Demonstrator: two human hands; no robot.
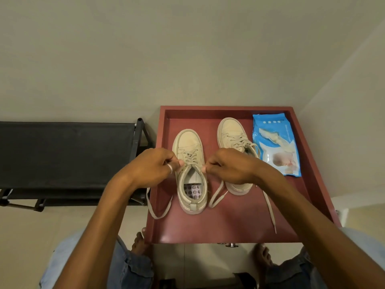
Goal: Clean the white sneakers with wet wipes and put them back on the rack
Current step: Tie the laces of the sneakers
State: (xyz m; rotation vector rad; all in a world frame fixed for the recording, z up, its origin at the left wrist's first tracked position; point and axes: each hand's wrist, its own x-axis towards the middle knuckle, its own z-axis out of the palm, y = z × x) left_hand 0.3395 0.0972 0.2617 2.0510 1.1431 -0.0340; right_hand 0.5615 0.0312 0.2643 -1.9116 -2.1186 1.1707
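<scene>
Centrally, the nearer sneaker stood upright on the red tabletop, toe away from you, directly between your two hands. Your left hand had its fingers curled, pinching the left lace beside the collar; your right hand pinched the right lace likewise. The second sneaker stood beyond the right hand, beside the wipes pack. The black rack stood left.

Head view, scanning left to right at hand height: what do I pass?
Black rack → left hand pinching the left lace → near sneaker → right hand pinching the right lace → blue wipes pack.
</scene>
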